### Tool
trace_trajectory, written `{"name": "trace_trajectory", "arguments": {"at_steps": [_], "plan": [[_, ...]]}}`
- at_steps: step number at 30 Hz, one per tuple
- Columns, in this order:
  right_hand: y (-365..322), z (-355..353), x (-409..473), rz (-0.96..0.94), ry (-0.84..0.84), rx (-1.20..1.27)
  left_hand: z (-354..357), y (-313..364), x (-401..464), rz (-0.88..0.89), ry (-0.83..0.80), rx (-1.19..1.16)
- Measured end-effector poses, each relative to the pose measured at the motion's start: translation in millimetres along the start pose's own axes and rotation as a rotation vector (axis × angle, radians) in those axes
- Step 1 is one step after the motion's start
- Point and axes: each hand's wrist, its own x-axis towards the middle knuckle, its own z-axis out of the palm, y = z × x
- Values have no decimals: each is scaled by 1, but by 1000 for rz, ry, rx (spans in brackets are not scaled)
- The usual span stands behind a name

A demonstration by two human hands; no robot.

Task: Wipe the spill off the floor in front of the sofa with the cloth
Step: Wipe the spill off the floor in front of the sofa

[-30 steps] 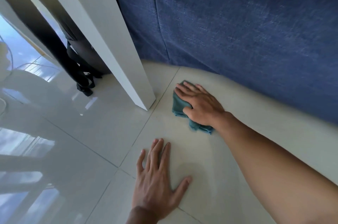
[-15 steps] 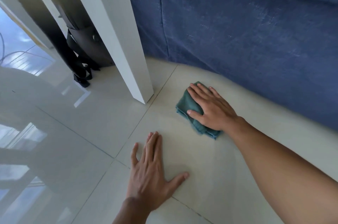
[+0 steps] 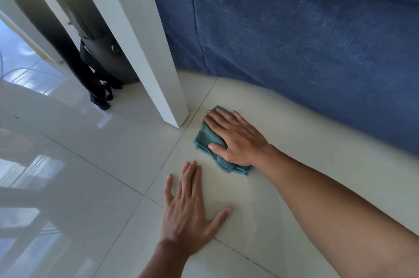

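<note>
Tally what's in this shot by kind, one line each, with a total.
Hands: 2, the left hand flat on the floor, the right hand pressing the cloth
Cloths: 1, the teal cloth
Sofas: 1, the blue sofa
White furniture legs: 1, the white leg
Dark bags: 1, the dark bag
Total: 6

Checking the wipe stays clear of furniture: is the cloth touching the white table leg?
Apart. The head view shows bare floor tile between the cloth under the right hand and the white table leg.
</note>
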Motion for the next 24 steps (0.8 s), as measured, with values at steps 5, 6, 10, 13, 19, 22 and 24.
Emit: {"name": "trace_trajectory", "arguments": {"at_steps": [5,6,10,13,19,22,24], "plan": [[-2,0,-24,6,-42,-12,-2,1,-1,-1,21,8],[-3,0,-29,9,-43,-11,-2,1,-4,-8,22,8],[-4,1,-43,-11,-30,-12,-1,-11,-27,-24,28,1],[0,1,-43,-32,-23,-11,0,-18,-33,8,42,5],[-6,3,-19,56,-17,3,-3,-17,-29,33,50,-33],[-20,5,-14,24,-22,-16,-3,-20,-31,22,56,-60],[-28,8,-25,-60,-32,-35,-3,-20,-33,23,67,-96]]}}
